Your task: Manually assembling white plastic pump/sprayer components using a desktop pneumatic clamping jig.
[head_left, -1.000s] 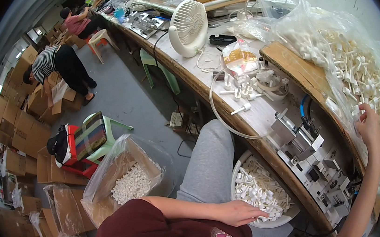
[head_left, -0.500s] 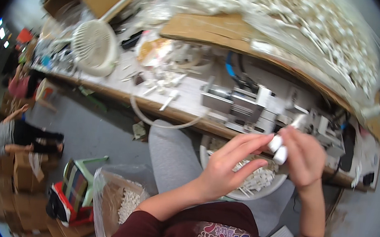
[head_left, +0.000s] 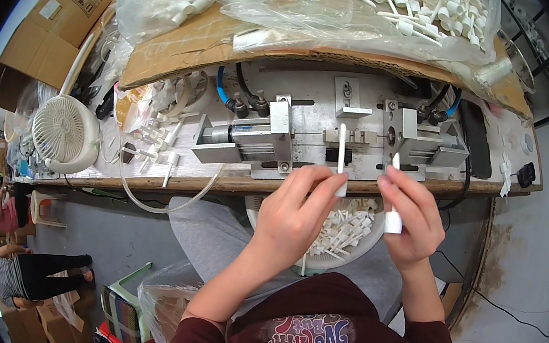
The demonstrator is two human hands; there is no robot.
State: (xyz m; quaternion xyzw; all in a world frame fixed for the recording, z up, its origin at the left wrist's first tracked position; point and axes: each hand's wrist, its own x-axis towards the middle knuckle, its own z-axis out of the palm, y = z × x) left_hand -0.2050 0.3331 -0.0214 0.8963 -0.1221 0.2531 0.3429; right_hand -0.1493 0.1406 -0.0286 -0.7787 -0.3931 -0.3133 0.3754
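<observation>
I'm looking at a small assembly workshop: metal pneumatic jig [head_left: 332, 141] w/ blue air hoses [head_left: 220, 84] bolted on the desk [head_left: 233, 182], clear bags of white plastic parts [head_left: 348, 4] piled behind, cardboard boxes [head_left: 47, 24], desk fan [head_left: 62, 134], other workers on bare concrete floor [head_left: 111, 234].

Both forearms are rising from the lower edge toward the centre of the frame, sleeves pushed back to the elbows. The left hand [head_left: 293, 218] is sitting at centre, knuckles up, its fingers [head_left: 324, 180] curling forward in a pinch. The right hand [head_left: 411, 217] is sitting just right of centre, its fingers [head_left: 403, 186] closing in a pinch, wrist bending slightly inward.
</observation>
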